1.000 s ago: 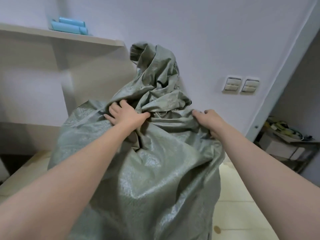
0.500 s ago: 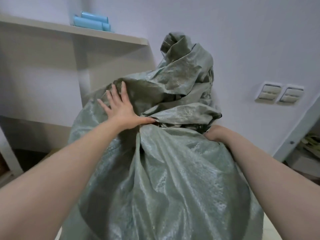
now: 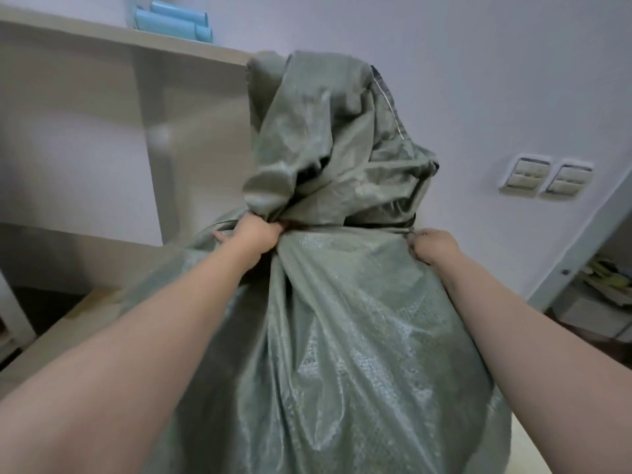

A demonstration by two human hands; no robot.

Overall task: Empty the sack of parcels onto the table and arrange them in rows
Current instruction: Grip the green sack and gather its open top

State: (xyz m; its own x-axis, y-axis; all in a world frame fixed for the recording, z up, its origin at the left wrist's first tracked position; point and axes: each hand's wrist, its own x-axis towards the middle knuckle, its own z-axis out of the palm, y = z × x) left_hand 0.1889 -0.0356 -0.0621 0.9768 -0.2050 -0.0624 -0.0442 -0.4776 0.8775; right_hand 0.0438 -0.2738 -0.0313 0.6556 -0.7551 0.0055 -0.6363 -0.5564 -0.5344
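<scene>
Left hand point(image 3: 254, 234) fisted round gathered neck of sack point(image 3: 342, 354); right hand point(image 3: 432, 246) curled, pinching fabric at neck's right side. Sack full, upright, directly ahead between forearms; loose top flopped above both grips, no parcels visible. Judged step: opening neck. Spread grips apart evenly before tipping, else load may jam or slump sideways. Pale surface point(image 3: 78, 319) lower left; shelf point(image 3: 102, 32) with blue rolls point(image 3: 171, 22) behind.
</scene>
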